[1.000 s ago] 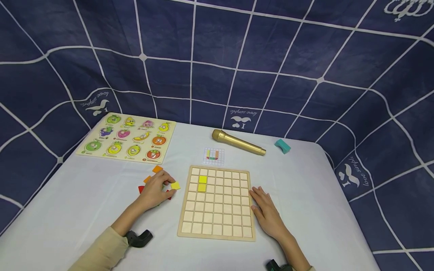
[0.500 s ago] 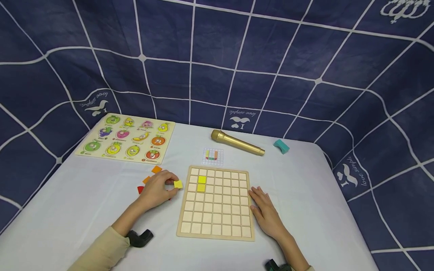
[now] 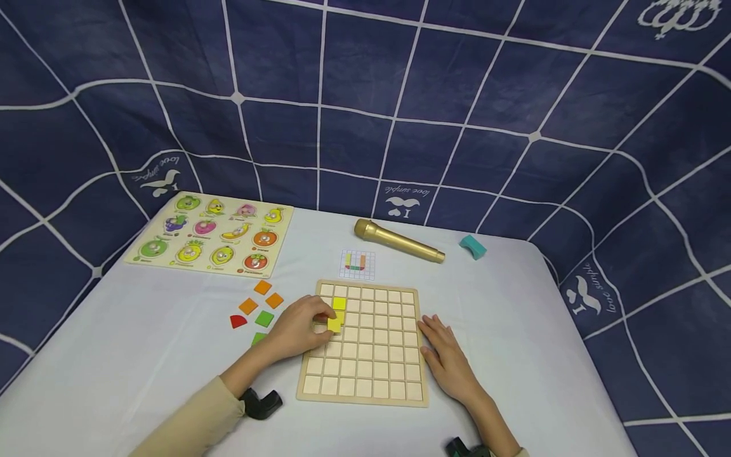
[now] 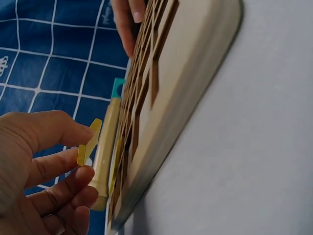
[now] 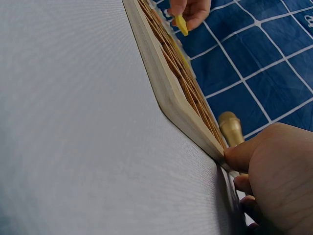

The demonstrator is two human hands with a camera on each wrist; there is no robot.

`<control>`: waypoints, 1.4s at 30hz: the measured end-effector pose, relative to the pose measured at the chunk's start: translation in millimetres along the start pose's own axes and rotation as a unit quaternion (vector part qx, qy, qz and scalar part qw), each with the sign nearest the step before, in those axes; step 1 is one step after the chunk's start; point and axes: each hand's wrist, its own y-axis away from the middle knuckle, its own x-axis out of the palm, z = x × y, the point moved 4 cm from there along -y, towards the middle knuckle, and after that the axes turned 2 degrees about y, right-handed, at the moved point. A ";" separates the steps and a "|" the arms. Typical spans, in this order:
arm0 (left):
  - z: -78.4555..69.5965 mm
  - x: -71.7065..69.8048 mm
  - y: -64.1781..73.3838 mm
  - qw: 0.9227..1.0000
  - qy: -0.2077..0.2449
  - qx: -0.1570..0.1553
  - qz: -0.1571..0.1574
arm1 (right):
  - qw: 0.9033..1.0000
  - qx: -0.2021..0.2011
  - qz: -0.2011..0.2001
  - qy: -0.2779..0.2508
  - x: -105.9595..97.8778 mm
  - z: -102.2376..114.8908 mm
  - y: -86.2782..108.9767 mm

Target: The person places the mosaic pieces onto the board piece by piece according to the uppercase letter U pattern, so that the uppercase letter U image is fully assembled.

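My left hand (image 3: 297,327) pinches a yellow square tile (image 3: 334,325) between thumb and fingers. In the left wrist view this tile (image 4: 89,143) is tilted and held above the wooden grid board (image 3: 365,402). Two more yellow tiles (image 3: 339,303) lie in the board's second column near its far edge; the held tile partly covers the lower one. My right hand (image 3: 451,362) rests at the board's right edge with its fingers extended; in the right wrist view the thumb touches the board's side (image 5: 168,105).
Left of the board lie loose orange tiles (image 3: 275,300), green tiles (image 3: 264,318) and a red rounded piece (image 3: 237,322). Behind it are a pattern card (image 3: 357,264), a gold microphone (image 3: 400,241) and a teal block (image 3: 473,247). A fruit puzzle board (image 3: 211,235) sits back left.
My left hand has carried the yellow tile rightward from the loose pieces to over the board's left columns, uncovering green and orange tiles. The right hand has stayed at the board's edge.
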 end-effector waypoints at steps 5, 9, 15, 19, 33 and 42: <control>-2.4 7.0 -0.3 1.000 0.004 0.008 0.016 | 1.000 0.002 0.002 0.001 0.6 -0.5 0.2; -3.4 7.9 0.2 1.000 0.006 0.005 0.023 | 1.000 0.000 -0.001 0.002 0.8 -0.7 0.3; -2.6 10.8 1.5 0.999 -0.005 0.009 0.031 | 1.000 0.004 0.001 0.001 0.8 -0.2 0.7; -0.9 13.2 1.7 0.999 -0.014 0.018 0.029 | 1.000 0.005 0.003 0.002 1.6 -0.9 0.8; -6.4 -3.9 6.2 1.000 -0.022 0.012 -0.003 | 1.000 0.005 0.005 0.000 2.3 -0.8 0.3; 11.5 -58.3 36.1 0.997 -0.018 0.003 -0.075 | 1.000 0.008 0.005 0.001 1.5 -0.8 0.3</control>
